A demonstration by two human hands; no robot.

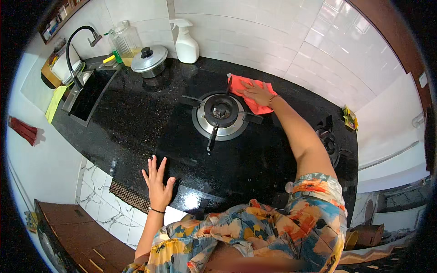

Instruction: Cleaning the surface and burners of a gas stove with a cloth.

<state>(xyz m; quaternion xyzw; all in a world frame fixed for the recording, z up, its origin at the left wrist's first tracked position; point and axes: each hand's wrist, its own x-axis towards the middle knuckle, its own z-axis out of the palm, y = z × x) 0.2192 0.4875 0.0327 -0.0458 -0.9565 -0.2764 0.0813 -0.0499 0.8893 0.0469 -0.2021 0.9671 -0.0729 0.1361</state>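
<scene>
My right hand (256, 94) lies flat with spread fingers on a red cloth (261, 108) behind the near gas burner (220, 114), at its back right. The cloth rests on the black cooktop and touches the area by one pan support arm. My left hand (158, 186) is at the front edge of the black granite counter (133, 150), fingers apart, holding nothing. A second burner (329, 145) stands to the right, partly hidden by my right arm.
Along the back stand a white spray bottle (187, 44), a lidded metal pot (149, 63) and a ribbed jug (126, 41). A sink (90, 95) with a black faucet (70, 51) is at the left, a yellow-green cloth (54, 104) beside it. A small yellow packet (350, 118) sits at the right.
</scene>
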